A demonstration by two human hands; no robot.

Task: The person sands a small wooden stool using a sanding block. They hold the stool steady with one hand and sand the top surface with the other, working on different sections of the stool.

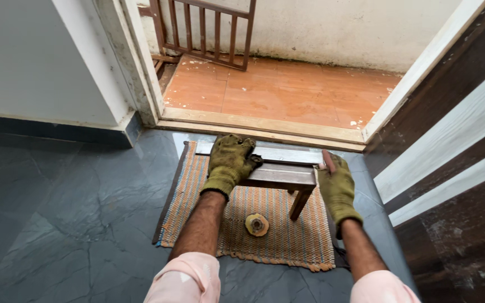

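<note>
Broadly, we are kneeling or standing over a dark slate-grey tiled floor [57, 207] at a doorway, with a wooden threshold [265, 126] leading out to an orange-tiled landing [287, 92] and a brown railing [203, 31] beyond. A dark wood-grain door [450, 185] with pale stripes stands open on our right.

On the floor lies a woven orange-and-blue mat [279, 235], slightly skewed to the threshold. On it stands a small wooden stool [279, 174], its top a dark plank, one splayed leg visible on the right side. A pale flat strip [287, 154], metal or board, we cannot tell which, lies along the far edge of the stool top.

Our left hand [230, 163], in an olive work glove, is pressed flat over the left end of the stool and strip, palm down, not clenched. Our right hand [338, 188], gloved likewise, is curled round the right end of the stool; a reddish handle-like piece [328, 161] shows above the glove, and we cannot tell whether it is gripped.

Smallest: a round yellow-brown disc [257, 224] with a dark centre, lying loose on the mat below the stool.

Risks as we judge them: the mat could slide on the glossy tile if we push sideways; the stool could tip toward its hidden legs under uneven pressure; the strip, only pinned at one end, could skid off; the disc sits where a knee might land.
</note>
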